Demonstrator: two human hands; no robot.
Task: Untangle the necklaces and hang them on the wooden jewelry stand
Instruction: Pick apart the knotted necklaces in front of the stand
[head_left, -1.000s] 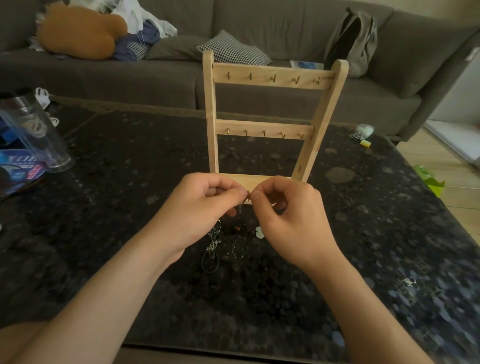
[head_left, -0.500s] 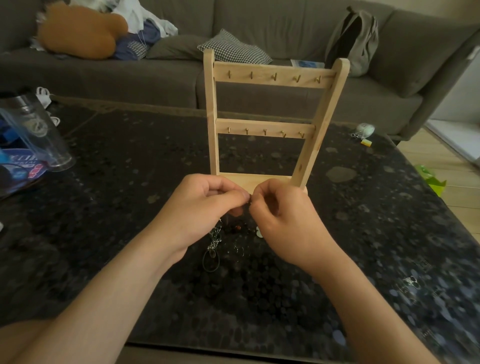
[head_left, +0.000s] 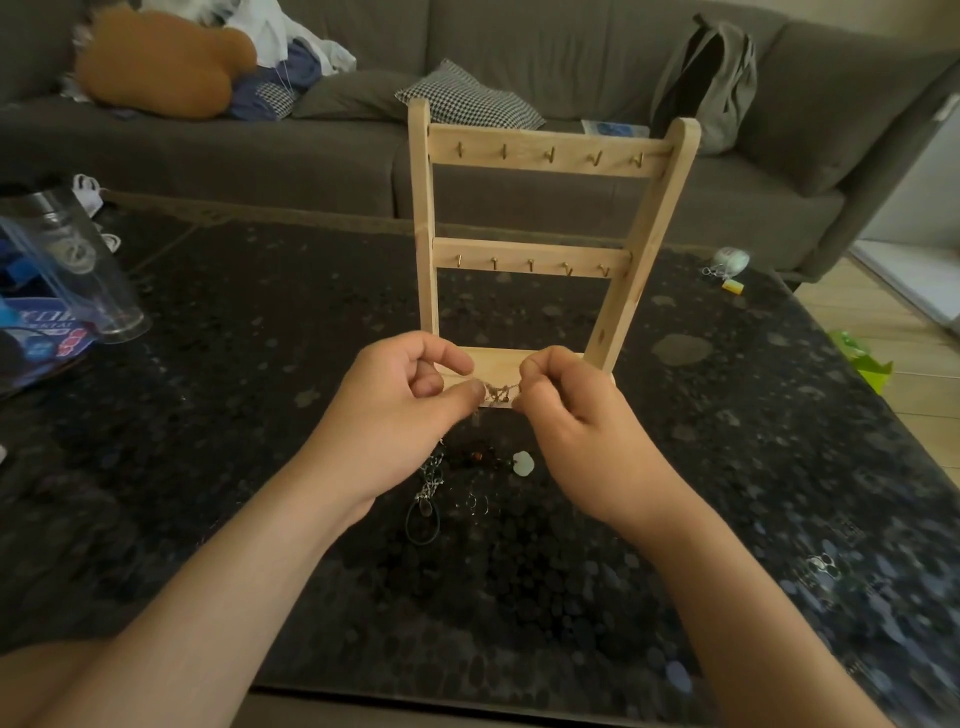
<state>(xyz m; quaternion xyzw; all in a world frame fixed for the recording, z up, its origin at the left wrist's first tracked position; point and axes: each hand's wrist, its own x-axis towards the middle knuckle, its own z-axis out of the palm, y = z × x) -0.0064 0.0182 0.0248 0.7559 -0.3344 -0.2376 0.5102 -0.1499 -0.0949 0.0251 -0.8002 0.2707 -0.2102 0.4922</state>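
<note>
Both hands, left hand (head_left: 402, 410) and right hand (head_left: 569, 415), pinch a tangled chain (head_left: 500, 391) stretched between them above the bench (head_left: 260, 364). Behind stands the wooden jewelry stand (head_left: 540, 249), hooks bare.

dark table (head_left: 249, 426) bears stand (head_left: 532, 258), necklaces (head_left: 431, 475).

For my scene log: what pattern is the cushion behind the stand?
The cushion is small black-and-white check; head view.

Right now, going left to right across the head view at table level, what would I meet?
Clear tumbler → left hand → tangled chain, pinched by both hands → right hand → small white object → green item on the floor.
</note>
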